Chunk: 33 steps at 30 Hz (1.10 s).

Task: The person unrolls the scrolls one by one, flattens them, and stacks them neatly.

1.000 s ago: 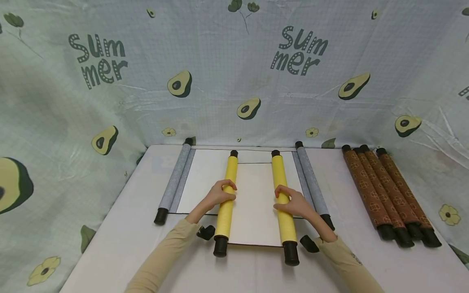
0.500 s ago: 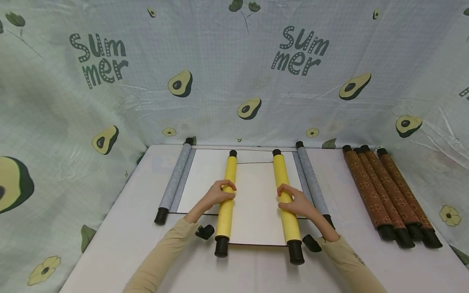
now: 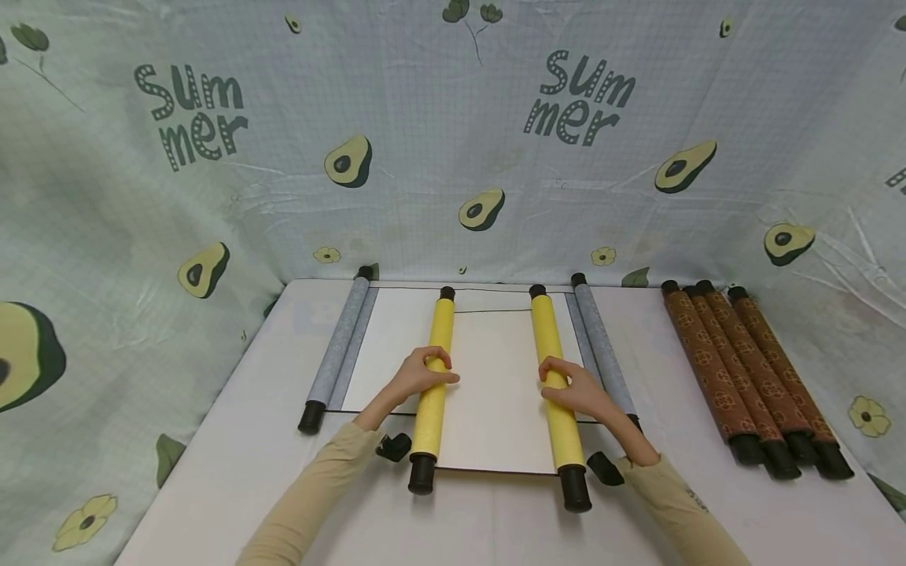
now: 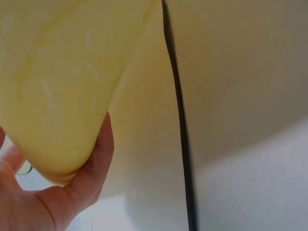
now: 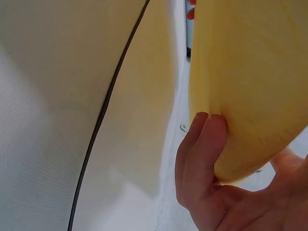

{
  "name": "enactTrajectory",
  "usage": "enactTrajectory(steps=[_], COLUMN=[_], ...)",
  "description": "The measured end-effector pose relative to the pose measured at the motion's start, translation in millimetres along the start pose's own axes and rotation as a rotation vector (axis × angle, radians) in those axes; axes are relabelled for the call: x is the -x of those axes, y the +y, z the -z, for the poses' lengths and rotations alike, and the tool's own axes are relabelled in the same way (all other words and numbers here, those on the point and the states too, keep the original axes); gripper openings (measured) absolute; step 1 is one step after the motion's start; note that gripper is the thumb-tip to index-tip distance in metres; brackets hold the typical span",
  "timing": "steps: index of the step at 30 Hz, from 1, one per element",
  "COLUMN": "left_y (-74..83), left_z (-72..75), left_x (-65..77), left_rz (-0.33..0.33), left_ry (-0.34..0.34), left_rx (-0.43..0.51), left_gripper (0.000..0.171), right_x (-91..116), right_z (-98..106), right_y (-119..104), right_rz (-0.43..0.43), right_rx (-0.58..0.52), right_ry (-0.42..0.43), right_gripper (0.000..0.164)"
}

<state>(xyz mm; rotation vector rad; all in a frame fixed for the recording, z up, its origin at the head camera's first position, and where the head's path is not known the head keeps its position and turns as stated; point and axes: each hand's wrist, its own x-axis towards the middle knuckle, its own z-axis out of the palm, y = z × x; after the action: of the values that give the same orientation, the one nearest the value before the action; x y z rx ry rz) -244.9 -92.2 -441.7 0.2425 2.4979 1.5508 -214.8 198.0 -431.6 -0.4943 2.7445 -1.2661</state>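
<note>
A scroll lies partly unrolled, its cream-white sheet [image 3: 499,393] stretched between two yellow rolls with black end knobs. My left hand [image 3: 419,374] grips the left yellow roll [image 3: 429,420] near its middle, thumb on the inner side. On the other side, my right hand [image 3: 579,391] holds the right yellow roll [image 3: 562,432] the same way. The left wrist view shows fingers and thumb [image 4: 96,166] curled round the roll's yellow underside [image 4: 53,96]. In the right wrist view, the fingers [image 5: 202,159] wrap the other yellow roll [image 5: 255,86].
Beneath the yellow scroll lies a wider opened scroll with a left grey roller [image 3: 334,358] and a right grey roller [image 3: 603,354], white sheet [image 3: 388,346] between them. Several brown patterned scrolls [image 3: 708,369] lie side by side at the right of the white table [image 3: 233,472]. A printed cloth hangs behind.
The two yellow rolls have moved apart: the right one shifted right with my right hand, the left one slightly left. More of the cream sheet shows between them.
</note>
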Motion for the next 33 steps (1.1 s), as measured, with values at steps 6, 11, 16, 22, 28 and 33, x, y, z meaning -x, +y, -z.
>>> enactTrajectory(steps=[6,11,16,22,28,33], left_y=[0.2,0.6,-0.8,-7.3,-9.3,-8.7], left_z=[1.9,4.8,8.1,13.9,17.4,19.6], left_x=[1.0,2.3,3.6,3.3,4.3,5.9], left_rz=[-0.015,-0.007,0.005,0.035,0.038,0.037], left_ry=[0.008,-0.006,-0.017,-0.023,-0.043,-0.049], left_rx=[-0.026,0.001,0.021,0.042,0.059,0.071], left_gripper=[0.026,0.027,0.029,0.031,0.032,0.033], right_x=[0,0,1,3,4,5], right_z=[0,0,2,5,8,8], right_y=[-1,1,2,4,6,7], right_rz=[0.007,0.011,0.004,-0.019,-0.024,-0.024], right_rx=[0.007,0.014,0.001,0.017,0.013,0.008], right_ry=[-0.005,-0.010,0.003,0.029,0.033,0.029], right_gripper=[0.022,0.022,0.021,0.017,0.013,0.011])
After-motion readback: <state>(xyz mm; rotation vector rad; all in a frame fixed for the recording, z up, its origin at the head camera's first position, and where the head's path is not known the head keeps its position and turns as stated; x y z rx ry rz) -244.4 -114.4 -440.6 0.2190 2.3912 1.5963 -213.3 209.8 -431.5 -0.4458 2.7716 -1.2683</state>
